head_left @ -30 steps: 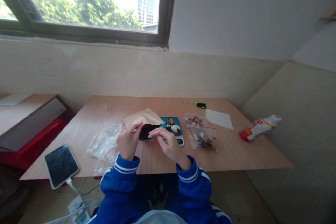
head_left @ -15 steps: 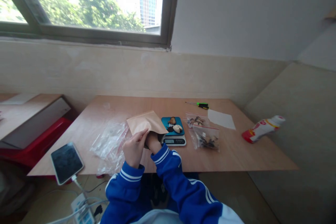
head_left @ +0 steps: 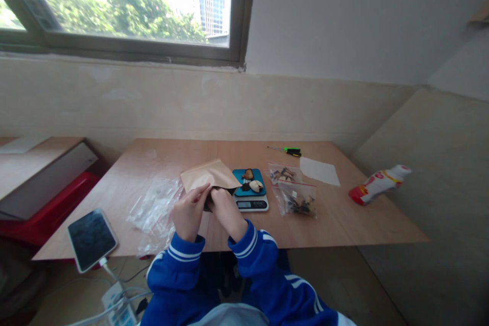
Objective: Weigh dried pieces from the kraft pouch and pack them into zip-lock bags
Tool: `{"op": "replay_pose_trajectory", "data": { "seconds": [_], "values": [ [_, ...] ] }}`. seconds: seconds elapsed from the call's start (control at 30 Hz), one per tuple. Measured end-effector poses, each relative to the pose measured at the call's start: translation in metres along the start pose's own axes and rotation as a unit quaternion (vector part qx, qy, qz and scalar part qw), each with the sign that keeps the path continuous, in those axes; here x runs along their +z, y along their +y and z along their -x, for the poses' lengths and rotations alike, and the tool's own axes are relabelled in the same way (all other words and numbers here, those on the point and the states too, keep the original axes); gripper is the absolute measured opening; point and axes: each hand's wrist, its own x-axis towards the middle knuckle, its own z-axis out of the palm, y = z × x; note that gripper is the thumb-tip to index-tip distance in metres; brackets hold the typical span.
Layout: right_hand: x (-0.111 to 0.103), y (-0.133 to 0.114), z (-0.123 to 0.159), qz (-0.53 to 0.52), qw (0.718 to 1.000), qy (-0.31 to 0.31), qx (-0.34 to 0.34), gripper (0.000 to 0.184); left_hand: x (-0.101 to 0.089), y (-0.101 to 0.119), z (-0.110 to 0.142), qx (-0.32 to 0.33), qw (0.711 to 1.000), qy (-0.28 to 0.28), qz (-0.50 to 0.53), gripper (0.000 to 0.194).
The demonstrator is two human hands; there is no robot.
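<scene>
My left hand (head_left: 189, 211) pinches the near edge of a brown paper bag (head_left: 209, 174), whose dark mouth faces me. Close beside it, my right hand (head_left: 225, 209) is curled at that mouth, fingertips hidden; I cannot make out what is in them. Right of the bag stands a kitchen scale (head_left: 250, 204) with a blue top. On the scale lie a brown dried piece (head_left: 248, 173), a pale shell-like piece (head_left: 255, 186) and a dark piece (head_left: 245, 187).
Crumpled clear plastic bags (head_left: 153, 206) lie left of my hands, near a phone (head_left: 92, 238) on a cable. To the right are two zip bags (head_left: 300, 198) of dried pieces, white paper (head_left: 319, 170), a screwdriver (head_left: 284, 150) and a red-and-white bottle (head_left: 378, 185).
My right hand has drawn back toward me, from wrist-deep inside the paper bag to its mouth. The left hand keeps its pinch on the edge. The view has shifted slightly.
</scene>
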Motion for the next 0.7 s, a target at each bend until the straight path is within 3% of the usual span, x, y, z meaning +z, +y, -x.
{"op": "replay_pose_trajectory", "data": {
  "seconds": [0.1,0.2,0.33,0.43,0.53,0.63,0.7],
  "values": [
    [-0.031,-0.011,0.015,-0.042,0.997,0.005,-0.065,0.011,-0.005,0.002,-0.008,-0.021,0.999,-0.007,-0.024,0.018],
    [-0.062,-0.006,0.031,-0.168,0.979,-0.005,-0.118,0.006,-0.008,0.004,-0.020,-0.041,0.998,-0.010,-0.053,0.018],
    [-0.085,0.034,0.038,-0.272,0.961,0.016,-0.058,0.012,-0.012,0.004,-0.040,-0.064,0.995,-0.002,-0.072,0.022],
    [-0.079,0.072,0.021,-0.231,0.971,0.061,0.021,0.015,-0.013,0.004,-0.050,-0.078,0.994,0.003,-0.072,0.024],
    [-0.059,0.095,-0.009,-0.087,0.991,0.072,0.070,0.014,-0.014,0.005,-0.052,-0.075,0.995,0.011,-0.067,0.024],
    [-0.044,0.098,-0.032,-0.010,0.996,0.060,0.067,0.017,-0.015,0.005,-0.050,-0.077,0.995,0.013,-0.068,0.024],
    [-0.045,0.090,-0.032,-0.003,0.997,0.060,0.057,0.019,-0.015,0.004,-0.049,-0.080,0.995,0.010,-0.066,0.024]
  ]
}}
